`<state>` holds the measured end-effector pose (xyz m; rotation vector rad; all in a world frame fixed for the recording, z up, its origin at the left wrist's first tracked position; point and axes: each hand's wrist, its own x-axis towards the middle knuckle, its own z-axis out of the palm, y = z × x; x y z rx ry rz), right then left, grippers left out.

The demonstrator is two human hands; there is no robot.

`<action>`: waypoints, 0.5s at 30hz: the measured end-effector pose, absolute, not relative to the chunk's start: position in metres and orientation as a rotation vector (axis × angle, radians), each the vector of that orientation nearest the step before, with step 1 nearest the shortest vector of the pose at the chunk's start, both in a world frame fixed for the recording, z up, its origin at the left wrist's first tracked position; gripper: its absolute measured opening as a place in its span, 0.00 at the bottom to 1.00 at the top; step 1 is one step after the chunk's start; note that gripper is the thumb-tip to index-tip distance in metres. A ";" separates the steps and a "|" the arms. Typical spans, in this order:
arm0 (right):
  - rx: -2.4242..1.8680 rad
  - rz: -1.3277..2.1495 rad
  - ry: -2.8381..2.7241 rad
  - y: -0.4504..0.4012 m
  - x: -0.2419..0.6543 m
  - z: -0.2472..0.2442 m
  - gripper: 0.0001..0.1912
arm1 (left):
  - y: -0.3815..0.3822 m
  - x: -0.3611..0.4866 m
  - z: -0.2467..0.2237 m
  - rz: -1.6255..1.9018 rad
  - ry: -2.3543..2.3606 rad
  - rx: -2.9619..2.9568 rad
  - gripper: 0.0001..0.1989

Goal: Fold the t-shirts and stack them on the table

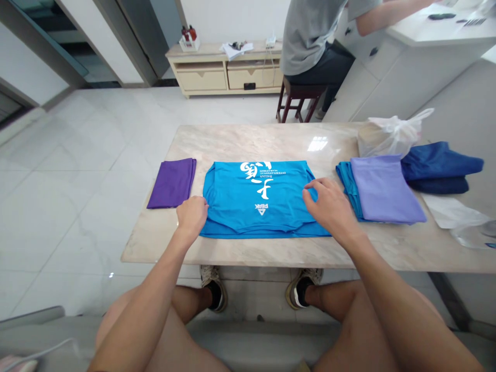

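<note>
A bright blue T-shirt [232, 194] with white printed lettering lies folded into a wide rectangle on the marble-patterned table [248, 253]. At its left edge, my left hand [192, 216] is closed, with the fingertips pinching the cloth. My right hand [331, 206] is curled over the right edge. Its thumb and index finger come together in a ring, with a bit of blue cloth showing between them. Part of the shirt's right side is hidden under that hand.
A folded purple cloth [173, 183] lies on the left. To the right are a folded lavender garment [387, 188] on teal cloth [346, 186], dark blue clothing [442, 163] and a white plastic bag [389, 134]. Behind the table, a person [313, 41] sits on a stool [300, 95].
</note>
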<state>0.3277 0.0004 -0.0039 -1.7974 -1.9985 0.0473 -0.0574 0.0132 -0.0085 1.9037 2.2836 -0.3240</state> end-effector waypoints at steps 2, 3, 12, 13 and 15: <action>-1.802 0.040 -2.014 0.001 0.327 -0.005 0.16 | 0.013 -0.057 -0.004 -0.319 2.289 1.881 0.18; -1.804 0.041 -2.020 0.001 0.327 -0.006 0.15 | 0.012 -0.056 -0.002 -0.322 2.294 1.870 0.18; -1.808 0.053 -2.078 -0.006 0.318 -0.010 0.13 | 0.012 -0.055 0.002 -0.470 2.210 1.883 0.18; -1.804 0.051 -2.084 -0.006 0.315 -0.010 0.13 | 0.013 -0.055 0.001 -0.463 2.210 1.886 0.18; -1.807 0.043 -2.084 -0.005 0.309 -0.010 0.12 | 0.015 -0.056 0.000 -0.456 2.211 1.898 0.16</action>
